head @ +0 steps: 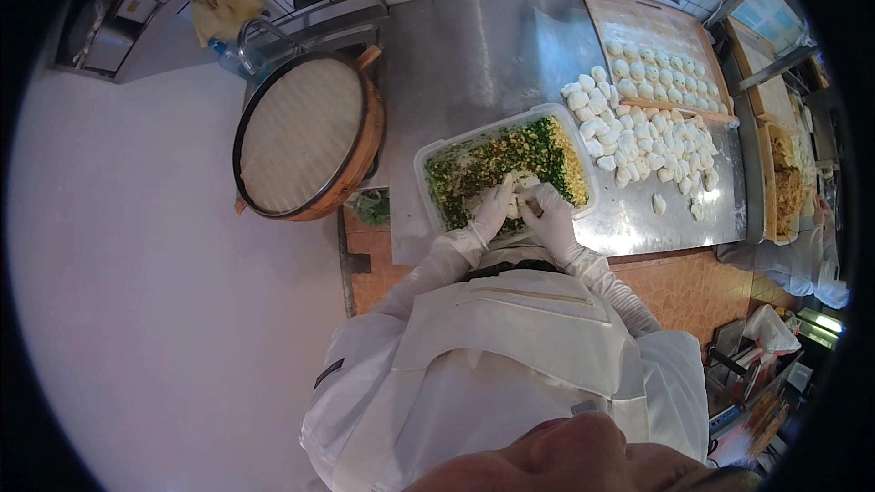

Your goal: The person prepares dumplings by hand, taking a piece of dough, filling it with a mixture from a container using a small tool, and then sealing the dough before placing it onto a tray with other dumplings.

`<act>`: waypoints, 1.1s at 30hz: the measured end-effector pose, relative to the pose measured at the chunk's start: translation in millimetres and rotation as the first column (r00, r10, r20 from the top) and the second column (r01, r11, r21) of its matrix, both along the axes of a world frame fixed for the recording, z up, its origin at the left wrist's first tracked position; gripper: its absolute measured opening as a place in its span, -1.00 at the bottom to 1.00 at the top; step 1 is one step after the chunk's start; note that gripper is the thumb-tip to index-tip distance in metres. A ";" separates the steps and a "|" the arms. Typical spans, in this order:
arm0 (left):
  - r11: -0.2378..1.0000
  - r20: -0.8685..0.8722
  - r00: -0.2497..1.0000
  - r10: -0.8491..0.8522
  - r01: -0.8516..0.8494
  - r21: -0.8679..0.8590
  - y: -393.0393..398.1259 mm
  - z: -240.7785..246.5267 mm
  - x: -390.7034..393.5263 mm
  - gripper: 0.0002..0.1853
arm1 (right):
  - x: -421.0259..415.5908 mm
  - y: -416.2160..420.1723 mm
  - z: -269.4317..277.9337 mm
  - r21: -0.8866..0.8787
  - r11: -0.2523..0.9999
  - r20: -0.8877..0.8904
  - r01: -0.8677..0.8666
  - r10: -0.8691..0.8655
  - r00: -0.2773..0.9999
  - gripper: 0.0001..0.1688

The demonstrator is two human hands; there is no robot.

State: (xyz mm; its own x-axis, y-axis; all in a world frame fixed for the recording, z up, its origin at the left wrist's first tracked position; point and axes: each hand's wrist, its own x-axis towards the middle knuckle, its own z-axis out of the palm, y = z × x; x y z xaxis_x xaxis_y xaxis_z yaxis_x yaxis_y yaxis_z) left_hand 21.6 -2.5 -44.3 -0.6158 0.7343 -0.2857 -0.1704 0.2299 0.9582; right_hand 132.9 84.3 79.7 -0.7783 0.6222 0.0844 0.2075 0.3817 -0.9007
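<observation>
Both my hands wear thin white gloves and meet over a rectangular plastic tub (pixel 425 184). My left hand (pixel 491 212) and my right hand (pixel 549 219) hold a piece of white dough (pixel 514 206) between their fingertips. The fingers cover part of the dough, so its full shape is hidden. Inside the tub lies a chopped green filling (pixel 489 157), with yellow crumbly bits (pixel 574 171) along the right side. Right of the tub, many loose dough pieces (pixel 636 143) are heaped on the steel table (pixel 472 61).
Rows of filled buns (pixel 660 75) sit on a wooden board (pixel 642 17) at the back right. A lined round steamer (pixel 301 137) stands at the left near a faucet (pixel 260 27). At the far right, another person's sleeve (pixel 810 260) shows beside a container of shredded food (pixel 786 184).
</observation>
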 end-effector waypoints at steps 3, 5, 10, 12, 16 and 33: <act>0.979 0.241 0.949 -0.201 0.199 0.035 -1.2 12.9 -13.1 -0.45 | 2.3 5.7 -7.0 0.053 0.992 0.052 -0.117 0.115 0.992 -0.89; 0.951 0.194 0.944 -0.265 0.290 -0.109 -0.6 44.5 -16.5 -0.44 | 5.0 10.0 -10.8 0.261 0.943 0.060 -0.205 0.197 0.979 -0.89; 0.886 -0.361 0.818 -0.449 0.459 -0.062 -1.5 7.9 -26.8 -0.58 | 3.7 5.6 11.3 0.364 0.893 0.075 -0.264 0.255 0.964 -0.93; 0.844 -0.332 0.778 -0.533 0.519 -0.140 4.4 1.4 -29.6 -0.58 | 7.0 9.0 4.7 0.323 0.913 0.072 -0.249 0.239 0.968 -0.93; 0.911 0.649 0.709 -0.276 0.408 -0.058 21.2 90.2 -14.0 -0.53 | 21.4 17.8 -18.9 0.154 0.983 0.104 -0.098 0.082 0.991 -0.93; 0.975 0.297 0.944 -0.143 0.186 -0.122 126.6 86.7 70.1 -0.42 | 95.0 114.5 -10.3 -0.019 1.000 -0.055 -0.007 0.006 0.998 -0.84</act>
State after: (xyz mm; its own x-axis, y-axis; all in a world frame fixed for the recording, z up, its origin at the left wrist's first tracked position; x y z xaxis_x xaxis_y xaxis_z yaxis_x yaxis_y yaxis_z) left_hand 91.7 124.1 42.4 -0.3676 0.7550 -0.5430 -0.3785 0.4118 0.8289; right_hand 227.9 198.8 69.4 -0.7770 0.6189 0.1155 0.1546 0.3654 -0.9179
